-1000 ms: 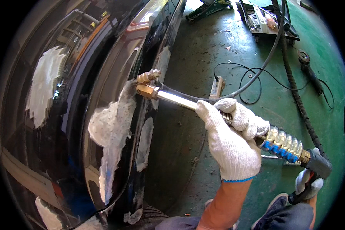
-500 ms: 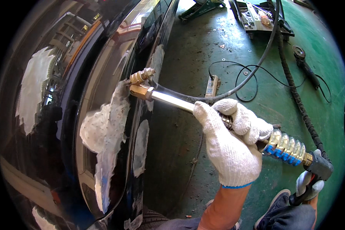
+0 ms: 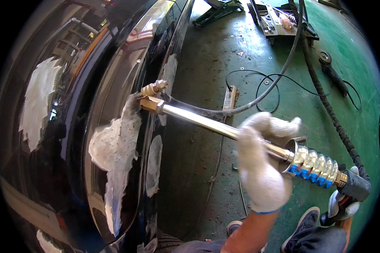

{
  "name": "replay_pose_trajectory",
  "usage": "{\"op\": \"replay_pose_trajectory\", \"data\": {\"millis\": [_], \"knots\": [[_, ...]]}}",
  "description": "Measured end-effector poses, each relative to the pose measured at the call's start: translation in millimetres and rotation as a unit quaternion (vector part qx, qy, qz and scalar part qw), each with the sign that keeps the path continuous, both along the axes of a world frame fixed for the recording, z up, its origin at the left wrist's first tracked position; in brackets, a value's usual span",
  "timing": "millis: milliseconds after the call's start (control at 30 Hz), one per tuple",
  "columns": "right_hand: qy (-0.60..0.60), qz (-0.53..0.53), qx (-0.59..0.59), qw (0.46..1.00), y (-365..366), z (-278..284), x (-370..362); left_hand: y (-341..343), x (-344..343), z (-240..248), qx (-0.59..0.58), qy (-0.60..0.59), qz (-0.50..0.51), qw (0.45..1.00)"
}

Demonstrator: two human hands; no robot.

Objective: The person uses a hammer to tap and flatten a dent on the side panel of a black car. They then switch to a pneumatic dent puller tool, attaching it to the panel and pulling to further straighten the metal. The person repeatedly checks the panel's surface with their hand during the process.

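Metal rod point(image 3: 198, 120) inside loosely curled left fingers point(image 3: 284, 126), black handle point(image 3: 328, 219) wrapped by right fingers point(image 3: 349, 210)

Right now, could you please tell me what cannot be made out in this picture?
Head view:
Left hand: blur hides whether its fingers touch the metal rod.
Right hand: the dark handle hides some fingers.
Brass fitting: its own body hides whether it touches the panel.
Tyre: cut off by the lower edge.
Cart items: too small to identify.

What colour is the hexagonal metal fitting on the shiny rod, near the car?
The hexagonal metal fitting is brassy gold, clearest in the head view.
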State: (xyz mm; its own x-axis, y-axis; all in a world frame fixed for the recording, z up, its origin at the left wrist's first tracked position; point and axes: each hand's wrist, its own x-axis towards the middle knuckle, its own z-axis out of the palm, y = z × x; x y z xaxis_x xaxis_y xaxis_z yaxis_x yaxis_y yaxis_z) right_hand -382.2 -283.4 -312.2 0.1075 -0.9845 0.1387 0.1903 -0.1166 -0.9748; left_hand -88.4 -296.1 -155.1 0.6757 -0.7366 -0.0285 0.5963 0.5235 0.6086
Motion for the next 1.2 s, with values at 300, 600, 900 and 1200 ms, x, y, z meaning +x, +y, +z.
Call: {"op": "replay_pose_trajectory", "data": {"millis": [300,600,900,1200], "knots": [[0.130,0.070,0.040,0.988,-16.1,-49.7,-55.5,-2.8,-5.6,-18.4,-0.027,-0.027,-0.078,0.996],[0.215,0.001,-0.058,0.975,-2.6,-93.6,-71.9,1.3,11.1,15.6,0.001,0.134,-0.025,0.991],[-0.121,0.327,0.034,0.937,-38.9,-31.8,-28.0,-21.0,31.2,-14.3,-0.316,0.146,-0.216,0.912],[-0.142,0.185,0.057,0.971,-14.4,-32.2,-6.0,3.9,-21.8,9.7,0.060,0.129,0.028,0.989]]}}
